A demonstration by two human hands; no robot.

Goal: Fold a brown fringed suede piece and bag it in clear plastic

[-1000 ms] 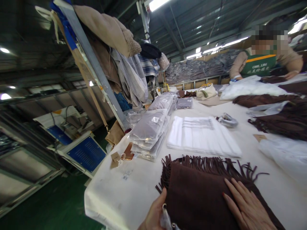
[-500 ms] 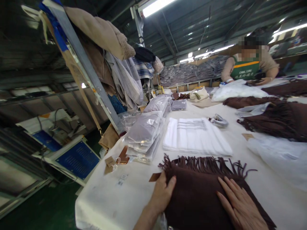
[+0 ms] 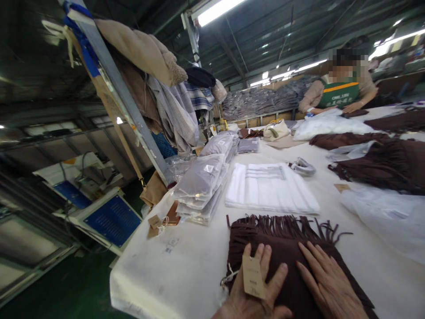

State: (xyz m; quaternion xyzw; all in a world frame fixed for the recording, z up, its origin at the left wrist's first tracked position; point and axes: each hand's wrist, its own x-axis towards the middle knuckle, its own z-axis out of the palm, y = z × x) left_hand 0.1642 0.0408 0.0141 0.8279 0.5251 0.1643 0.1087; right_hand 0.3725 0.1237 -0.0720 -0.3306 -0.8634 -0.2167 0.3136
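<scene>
A dark brown fringed cloth (image 3: 285,239) lies folded at the near edge of the white table, its fringe pointing away from me. My left hand (image 3: 255,288) rests on its left part with fingers spread. Across the back of that hand lies a tan cardboard tag (image 3: 253,277), with a white string at its left. My right hand (image 3: 328,279) is flat on the right part of the cloth, fingers stretched out. Just beyond the fringe is a folded white cloth (image 3: 270,188) with grey stripes.
Bagged grey items (image 3: 199,177) are stacked to the left, beside tan tags (image 3: 154,226). More brown fringed cloths (image 3: 381,164) and clear plastic bags (image 3: 388,212) lie on the right. Across the white table (image 3: 156,270), a person in a green apron (image 3: 340,95) handles white plastic.
My left hand has moved from the cloth's left edge onto its top, and a tan tag now shows over it. The person's hands across the table have shifted left.
</scene>
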